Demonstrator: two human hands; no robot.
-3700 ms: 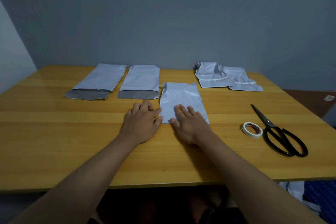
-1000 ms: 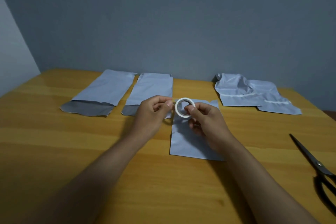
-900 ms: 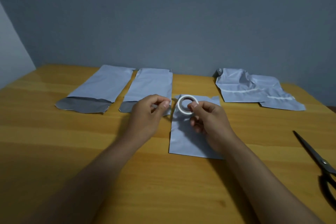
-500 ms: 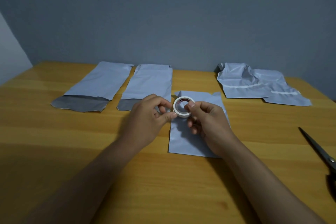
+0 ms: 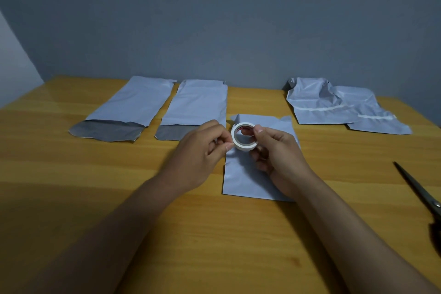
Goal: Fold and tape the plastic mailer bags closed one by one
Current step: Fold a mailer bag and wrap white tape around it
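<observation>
A folded white mailer bag [image 5: 243, 174] lies flat on the wooden table [image 5: 71, 198] in front of me. Above it my right hand [image 5: 274, 150] holds a small white tape roll [image 5: 244, 137] upright between thumb and fingers. My left hand [image 5: 202, 150] pinches at the roll's left rim with thumb and forefinger. Two unfolded mailer bags [image 5: 133, 107] [image 5: 198, 105] lie side by side at the back left, their grey open flaps towards me. Two taped, crumpled bags [image 5: 317, 105] [image 5: 379, 117] lie at the back right.
Black scissors [image 5: 422, 196] lie at the right edge of the table, blades pointing away from me. A grey wall stands right behind the table's far edge.
Since 3.7 s ago both hands left the folded bag and the right one picked up the tape roll. In the last second the roll dropped slightly and the left fingers closed on its rim.
</observation>
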